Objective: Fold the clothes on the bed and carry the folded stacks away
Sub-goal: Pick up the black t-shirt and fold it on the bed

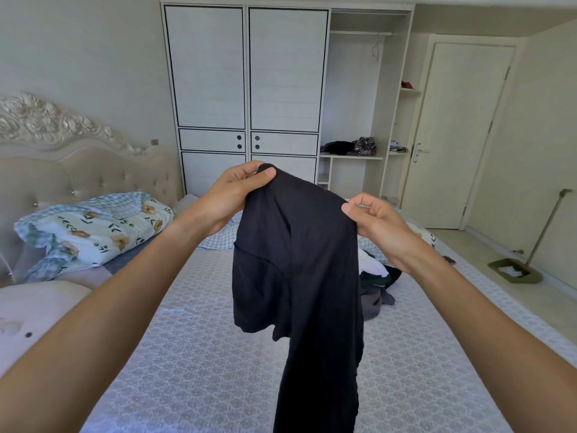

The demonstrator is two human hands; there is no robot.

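Bed (199, 354): open mattress left of and below the hanging black garment (299, 276). Unfolded clothes pile (377, 285) lies right of the garment, partly hidden behind it; floral pillows (93, 229) crowd the bed's head end at left.

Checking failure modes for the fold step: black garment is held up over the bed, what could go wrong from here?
1. Left hand and right hand only pinch the top edge of the garment; it may slip.
2. It hangs bunched, so laying it flat on the bed may leave creases.
3. Its right edge hangs near the clothes pile and may snag it.
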